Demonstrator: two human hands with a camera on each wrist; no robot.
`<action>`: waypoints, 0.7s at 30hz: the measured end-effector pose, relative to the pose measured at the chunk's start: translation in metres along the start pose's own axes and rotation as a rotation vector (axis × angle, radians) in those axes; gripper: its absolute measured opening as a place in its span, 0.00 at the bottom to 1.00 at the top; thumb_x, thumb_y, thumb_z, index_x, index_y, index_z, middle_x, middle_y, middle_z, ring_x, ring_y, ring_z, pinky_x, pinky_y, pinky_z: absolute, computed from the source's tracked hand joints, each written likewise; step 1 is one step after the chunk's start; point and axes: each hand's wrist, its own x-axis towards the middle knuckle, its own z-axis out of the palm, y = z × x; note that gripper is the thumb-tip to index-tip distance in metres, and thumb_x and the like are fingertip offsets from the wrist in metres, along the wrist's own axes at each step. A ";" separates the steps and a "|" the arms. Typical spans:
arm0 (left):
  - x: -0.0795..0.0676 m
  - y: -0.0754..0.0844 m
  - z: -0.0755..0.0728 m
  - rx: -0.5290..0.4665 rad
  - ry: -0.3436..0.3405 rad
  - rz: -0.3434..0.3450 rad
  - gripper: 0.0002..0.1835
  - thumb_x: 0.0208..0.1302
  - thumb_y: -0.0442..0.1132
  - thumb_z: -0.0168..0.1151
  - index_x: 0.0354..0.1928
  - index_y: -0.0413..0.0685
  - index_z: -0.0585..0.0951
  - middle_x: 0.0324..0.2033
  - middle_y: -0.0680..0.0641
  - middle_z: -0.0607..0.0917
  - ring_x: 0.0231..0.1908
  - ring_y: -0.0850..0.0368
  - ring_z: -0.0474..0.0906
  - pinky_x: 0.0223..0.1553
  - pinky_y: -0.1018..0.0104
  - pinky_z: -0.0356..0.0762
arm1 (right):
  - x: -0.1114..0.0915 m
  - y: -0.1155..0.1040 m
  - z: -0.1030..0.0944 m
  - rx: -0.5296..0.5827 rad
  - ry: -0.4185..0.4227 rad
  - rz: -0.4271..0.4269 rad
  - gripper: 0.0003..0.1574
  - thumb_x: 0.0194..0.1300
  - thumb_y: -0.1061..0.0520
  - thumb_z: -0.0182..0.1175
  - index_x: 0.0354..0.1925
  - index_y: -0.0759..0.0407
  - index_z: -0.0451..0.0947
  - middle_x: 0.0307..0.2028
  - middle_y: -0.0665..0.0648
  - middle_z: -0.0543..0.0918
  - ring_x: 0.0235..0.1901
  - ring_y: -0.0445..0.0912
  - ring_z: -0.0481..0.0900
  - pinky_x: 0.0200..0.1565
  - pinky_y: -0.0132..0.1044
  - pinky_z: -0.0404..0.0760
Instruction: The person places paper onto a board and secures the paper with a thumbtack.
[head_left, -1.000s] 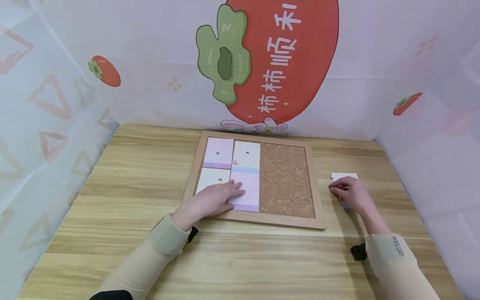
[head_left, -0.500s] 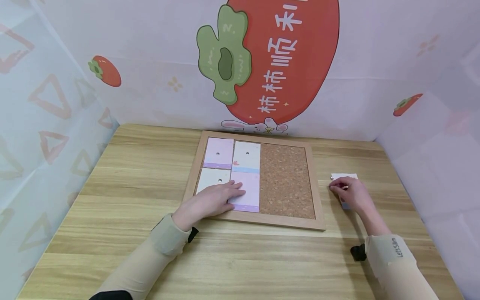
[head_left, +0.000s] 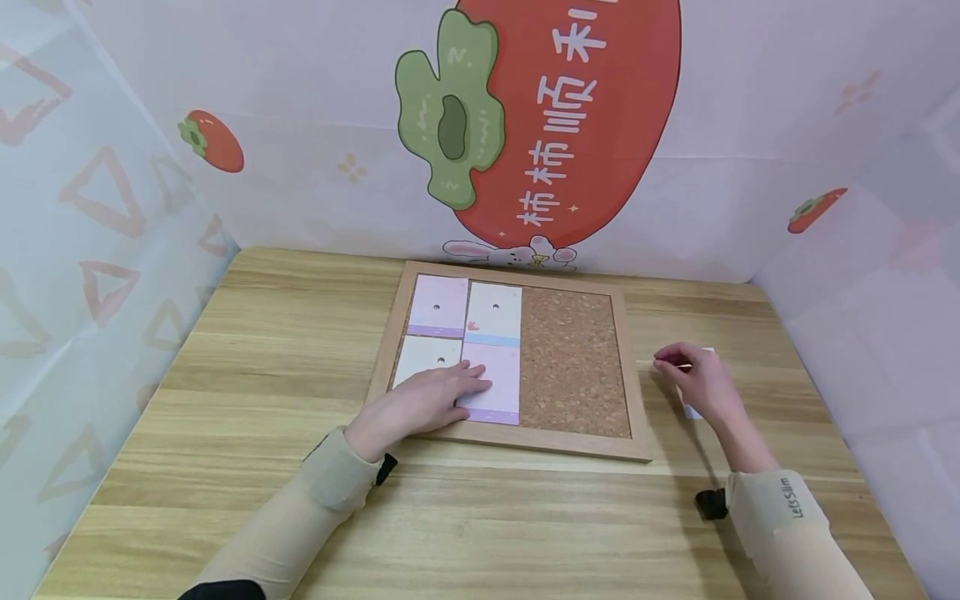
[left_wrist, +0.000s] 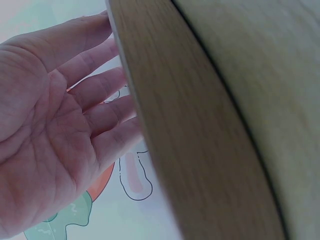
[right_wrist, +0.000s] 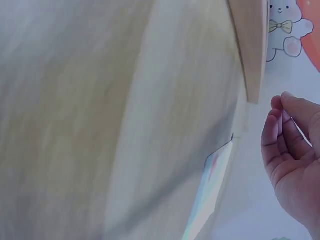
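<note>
My left hand (head_left: pixel 423 400) rests with straight, spread fingers on a lilac card (head_left: pixel 501 379) at the lower middle of a wood-framed corkboard (head_left: pixel 576 367). It partly covers a white card (head_left: pixel 414 354) beside it. Right of the board, my right hand (head_left: pixel 705 385) is held over the table with thumb and index fingertips pinched together. The pushpin at these tips is too small and hidden to see clearly. Beneath that hand lies another pale card (head_left: pixel 692 412), mostly covered; the right wrist view shows its blue-edged end.
Silver pushpins (head_left: pixel 437 307) hold the upper lilac card (head_left: pixel 442 292) and the upper white card (head_left: pixel 504 321); one also sits in the lower white card. Bare cork fills the board's right part. A printed cloth wall (head_left: pixel 300 192) rises behind the wooden table (head_left: pixel 480 517).
My right hand has shifted slightly left and up with its fingertips still pinched; the silver pushpin seen by the loose card is out of sight. The left hand stays put.
</note>
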 end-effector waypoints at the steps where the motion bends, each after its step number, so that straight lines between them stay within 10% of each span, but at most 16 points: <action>1: 0.000 0.000 0.000 0.000 -0.001 -0.002 0.27 0.67 0.38 0.65 0.67 0.46 0.75 0.72 0.43 0.69 0.74 0.44 0.64 0.73 0.47 0.64 | 0.001 -0.002 0.000 0.002 0.005 -0.008 0.11 0.70 0.57 0.62 0.44 0.63 0.83 0.40 0.64 0.88 0.34 0.20 0.72 0.33 0.20 0.76; 21: -0.001 0.000 0.000 0.017 0.009 0.010 0.27 0.67 0.38 0.65 0.67 0.45 0.75 0.72 0.43 0.70 0.73 0.44 0.65 0.72 0.47 0.65 | 0.004 -0.040 0.010 0.090 0.057 -0.110 0.10 0.68 0.60 0.64 0.44 0.65 0.87 0.39 0.64 0.90 0.32 0.19 0.74 0.33 0.15 0.74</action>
